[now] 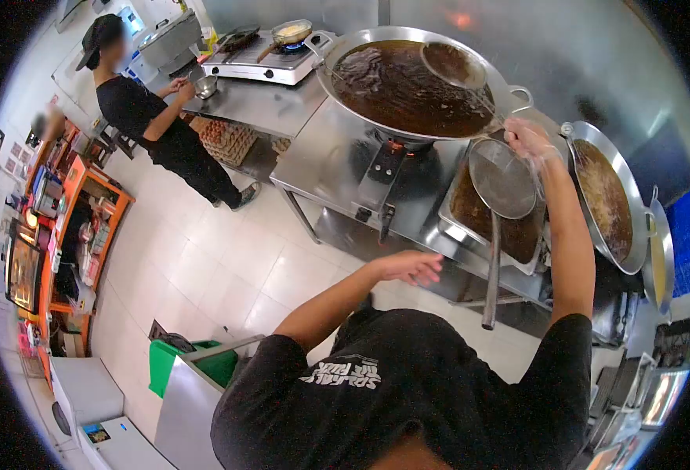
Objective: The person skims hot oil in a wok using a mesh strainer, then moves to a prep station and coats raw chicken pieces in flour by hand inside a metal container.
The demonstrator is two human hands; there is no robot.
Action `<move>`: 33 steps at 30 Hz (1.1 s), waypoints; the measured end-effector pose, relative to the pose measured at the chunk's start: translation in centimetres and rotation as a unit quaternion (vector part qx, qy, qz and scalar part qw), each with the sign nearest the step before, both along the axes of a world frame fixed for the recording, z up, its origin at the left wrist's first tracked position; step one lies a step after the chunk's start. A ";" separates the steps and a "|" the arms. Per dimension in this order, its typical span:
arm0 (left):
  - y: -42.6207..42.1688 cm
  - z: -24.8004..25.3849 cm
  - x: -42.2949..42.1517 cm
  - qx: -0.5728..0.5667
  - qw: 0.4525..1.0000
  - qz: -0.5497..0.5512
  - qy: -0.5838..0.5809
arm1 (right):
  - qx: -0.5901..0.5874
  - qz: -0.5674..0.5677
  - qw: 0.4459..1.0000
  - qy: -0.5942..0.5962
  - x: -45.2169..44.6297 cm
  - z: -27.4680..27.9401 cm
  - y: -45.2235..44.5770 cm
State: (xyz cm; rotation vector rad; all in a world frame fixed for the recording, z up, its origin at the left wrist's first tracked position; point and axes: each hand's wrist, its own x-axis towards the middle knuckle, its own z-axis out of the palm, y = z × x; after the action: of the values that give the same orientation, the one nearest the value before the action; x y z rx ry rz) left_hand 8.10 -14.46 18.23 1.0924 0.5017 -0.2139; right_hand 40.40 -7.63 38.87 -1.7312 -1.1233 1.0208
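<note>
My right hand is closed on the thin handle of a round strainer. That strainer sits in the dark oil of a large wok, near its right side. My left hand hangs in front of my body, fingers apart and holding nothing. Below my right hand, a second strainer with a long metal handle lies over a rectangular tray of dark oil.
Another wok with foamy oil stands at the right, beside a pan. A gas stove with pans is at the upper left. A person in black stands there holding a small metal bowl. Egg trays are under the counter.
</note>
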 end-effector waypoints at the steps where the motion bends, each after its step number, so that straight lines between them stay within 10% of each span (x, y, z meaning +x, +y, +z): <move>1: -1.4 0.9 1.7 0.017 1.000 -0.013 -0.002 | -0.004 0.012 1.000 -0.003 0.7 0.2 0.3; 9: -8.1 2.7 10.7 0.093 0.995 -0.011 -0.039 | 0.057 -0.002 0.998 0.039 0.8 5.2 -2.6; 17: -13.3 2.4 12.9 0.064 0.985 0.154 -0.047 | -0.004 0.070 0.997 0.017 6.3 -2.1 -5.8; 22: -14.5 13.4 5.7 0.095 0.988 0.116 0.047 | 0.021 -0.067 0.996 -0.054 7.7 -0.6 -15.1; 24: -14.7 15.3 3.8 0.121 0.988 0.094 0.020 | 0.128 -0.002 0.889 -0.440 10.6 -1.7 -17.8; 26: -15.2 16.7 2.5 0.110 0.988 0.104 0.034 | 0.240 -0.056 0.784 -0.570 12.1 -3.6 -20.6; 33: -16.1 18.9 0.8 0.091 0.991 0.094 0.034 | 0.100 -0.084 0.740 -0.660 12.7 -9.1 -28.0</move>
State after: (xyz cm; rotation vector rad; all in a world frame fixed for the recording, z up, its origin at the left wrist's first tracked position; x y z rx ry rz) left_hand 8.92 -30.58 37.10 1.2098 0.6927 -0.0409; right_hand 53.14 -35.61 29.77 -2.2680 -1.7093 -0.6810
